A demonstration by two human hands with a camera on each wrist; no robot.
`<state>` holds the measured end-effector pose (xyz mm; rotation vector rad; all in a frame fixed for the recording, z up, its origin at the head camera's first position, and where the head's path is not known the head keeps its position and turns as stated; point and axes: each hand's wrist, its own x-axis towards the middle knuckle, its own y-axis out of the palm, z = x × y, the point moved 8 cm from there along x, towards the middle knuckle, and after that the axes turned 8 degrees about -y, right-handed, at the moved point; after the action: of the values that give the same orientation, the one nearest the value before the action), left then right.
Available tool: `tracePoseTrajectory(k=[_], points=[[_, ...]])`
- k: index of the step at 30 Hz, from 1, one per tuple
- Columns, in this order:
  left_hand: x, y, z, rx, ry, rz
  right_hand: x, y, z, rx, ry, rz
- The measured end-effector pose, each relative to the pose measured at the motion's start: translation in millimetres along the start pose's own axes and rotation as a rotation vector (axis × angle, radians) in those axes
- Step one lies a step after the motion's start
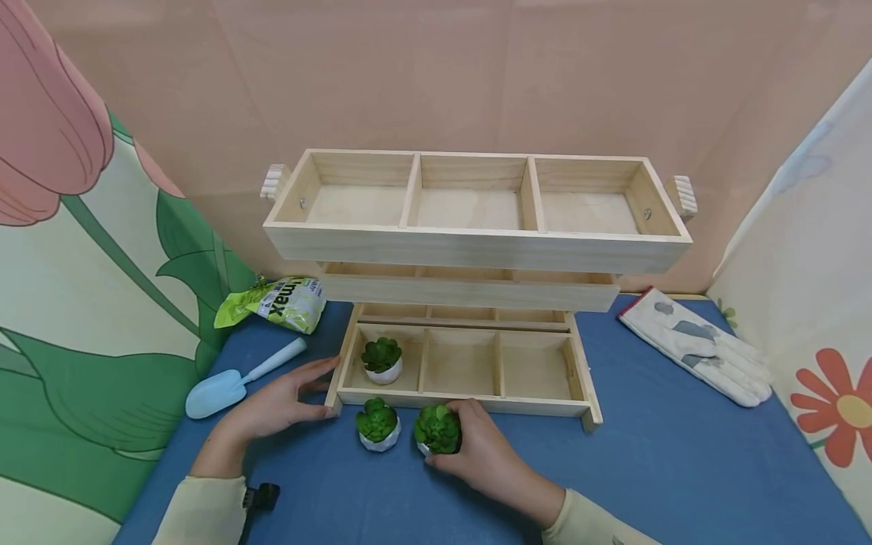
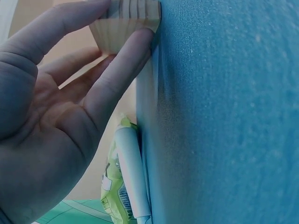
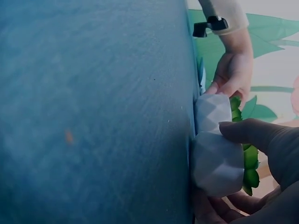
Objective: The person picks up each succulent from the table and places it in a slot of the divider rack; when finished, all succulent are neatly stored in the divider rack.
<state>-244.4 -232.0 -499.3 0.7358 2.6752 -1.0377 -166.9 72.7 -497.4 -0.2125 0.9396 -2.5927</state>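
Observation:
My right hand [image 1: 484,450] holds a small succulent [image 1: 437,430] in a white faceted pot [image 3: 217,163], thumb on one side and fingers round the other, low at the blue cloth. Beside it stands a second potted succulent [image 1: 378,424], in front of the tiered wooden planter stand [image 1: 477,253]. A third succulent [image 1: 381,358] sits in the left compartment of the stand's lowest tray. With thumb and fingertips, my left hand [image 1: 282,397] grips the left front end of the stand's base; in the left wrist view the ridged wood end [image 2: 126,28] lies between them.
A light blue trowel [image 1: 225,386] lies left of the stand, near a green and white bag [image 1: 289,303]. White work gloves [image 1: 695,344] rest at the right. Painted cloth panels enclose the table's back and sides.

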Motion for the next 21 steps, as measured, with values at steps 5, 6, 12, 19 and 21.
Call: tracePoseTrajectory(k=[5,6,12,19,21], points=[[-0.9,-0.1,0.0,0.002,-0.004,-0.002,0.2,0.1,0.8,0.000,0.000,-0.002],[-1.0,-0.2,0.0,0.003,-0.005,-0.003,0.1,0.2,0.8,-0.001,0.001,-0.002],[-1.0,0.1,0.5,0.008,-0.006,-0.009,0.2,0.6,1.6,-0.015,-0.004,-0.007],[-0.7,0.4,0.6,0.009,-0.005,-0.008,1.1,0.4,2.0,-0.041,-0.013,-0.025],[-0.5,0.6,0.6,0.003,-0.006,-0.004,1.4,-0.5,2.5,-0.048,-0.021,-0.032]])
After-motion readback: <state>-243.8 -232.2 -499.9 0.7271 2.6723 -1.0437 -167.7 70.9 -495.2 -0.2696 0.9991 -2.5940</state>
